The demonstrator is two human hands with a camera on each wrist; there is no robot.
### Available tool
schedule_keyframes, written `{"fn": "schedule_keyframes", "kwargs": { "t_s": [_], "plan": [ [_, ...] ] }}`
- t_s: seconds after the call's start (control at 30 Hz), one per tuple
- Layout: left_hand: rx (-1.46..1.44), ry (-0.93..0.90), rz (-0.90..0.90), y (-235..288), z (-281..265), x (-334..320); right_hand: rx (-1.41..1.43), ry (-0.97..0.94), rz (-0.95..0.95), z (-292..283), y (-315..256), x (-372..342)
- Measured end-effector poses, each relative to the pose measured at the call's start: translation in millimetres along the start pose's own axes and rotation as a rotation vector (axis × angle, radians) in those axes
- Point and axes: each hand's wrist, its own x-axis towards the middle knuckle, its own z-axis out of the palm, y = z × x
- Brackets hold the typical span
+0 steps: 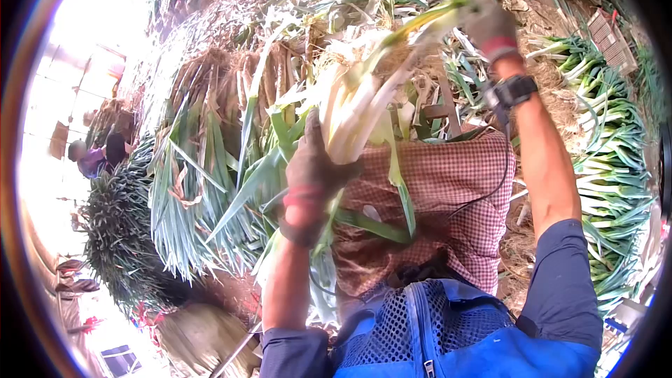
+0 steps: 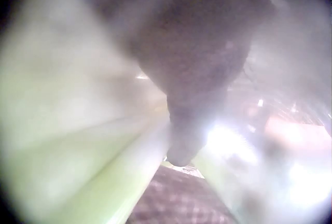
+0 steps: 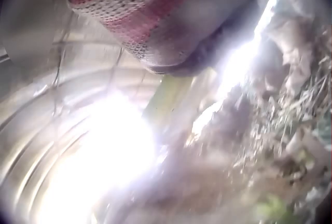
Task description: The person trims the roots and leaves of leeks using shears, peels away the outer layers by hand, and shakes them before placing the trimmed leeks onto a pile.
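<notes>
In the head view my gloved left hand grips a bunch of leeks by the white stalks, roots pointing up and away. The left wrist view shows the dark glove blurred, with pale green stalks close beside it. Up and to the right, my gloved right hand, motion-blurred, grips a yellow-green leaf that stretches back toward the bunch. A short piece of that leaf shows under the right glove in the right wrist view; its fingertips are hidden.
A red checkered cloth covers the lap. Untrimmed leeks are heaped to the left, with a dark green pile beyond. Cleaned leeks lie in a row at right. Leaf scraps litter the ground ahead; a person is far left.
</notes>
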Motion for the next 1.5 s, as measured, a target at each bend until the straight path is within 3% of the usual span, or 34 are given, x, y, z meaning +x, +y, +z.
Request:
{"fn": "schedule_keyframes", "kwargs": {
  "t_s": [0.03,0.1,0.13,0.17,0.2,0.23,0.27,0.37,0.43,0.53,0.6,0.7,0.77,0.83,0.9,1.07,1.1,1.17,1.23,1.3,1.37,1.43,1.5],
  "plan": [
    [0.004,0.01,0.013,2,-1,1,0.078,-0.009,0.056,-15,8,6],
    [0.031,0.011,0.0,6,3,5,0.16,-0.207,0.104,-16,15,-9],
    [0.073,0.002,-0.015,7,5,5,0.24,-0.402,0.138,-20,-17,-37],
    [0.064,-0.005,-0.007,9,7,6,0.287,-0.615,0.085,-6,-9,-51],
    [0.067,-0.009,-0.012,10,7,7,0.16,-0.711,0.073,9,-7,-70],
    [0.07,-0.007,-0.02,11,7,8,0.044,-0.801,-0.142,16,-9,-90],
    [0.072,-0.005,-0.005,11,8,7,0.164,-0.8,-0.195,38,-5,-114],
    [0.087,0.044,0.024,8,15,6,-0.118,-0.608,-0.296,79,-38,-162],
    [0.067,0.046,0.034,4,13,4,0.092,-0.687,-0.029,96,-49,-162],
    [0.03,0.054,0.052,1,14,5,0.017,-0.534,-0.065,94,-15,-118],
    [0.01,0.054,0.054,3,14,6,-0.077,-0.484,0.015,61,-41,-95],
    [0.055,-0.005,-0.016,18,6,15,-0.446,-0.325,-0.161,81,-27,-67],
    [0.055,-0.094,-0.065,14,1,20,-0.483,-0.288,-0.064,59,-16,-42],
    [-0.017,-0.118,-0.032,0,2,17,-0.419,-0.157,0.037,32,19,-5],
    [0.007,-0.023,0.11,-8,8,12,-0.465,-0.062,0.108,12,46,26],
    [-0.158,-0.026,0.0,-13,-1,4,-0.739,0.216,0.191,-109,196,114],
    [-0.156,-0.033,0.0,-11,-6,3,-0.717,0.252,0.254,-141,199,110],
    [-0.223,-0.072,-0.053,-6,-14,7,-0.449,0.172,0.181,-184,243,113],
    [-0.276,-0.092,-0.055,-11,-9,13,0.161,0.072,0.334,-166,203,69],
    [-0.292,-0.082,-0.002,-15,-3,16,0.126,-0.129,0.121,-140,169,34],
    [-0.328,-0.093,-0.012,-13,2,15,0.42,-0.32,-0.074,-77,167,7],
    [-0.361,-0.094,-0.027,-13,4,14,0.611,-0.419,-0.136,-3,134,-17],
    [-0.412,-0.105,-0.018,-16,7,12,0.33,-0.599,-0.304,50,81,-46]
  ]
}}
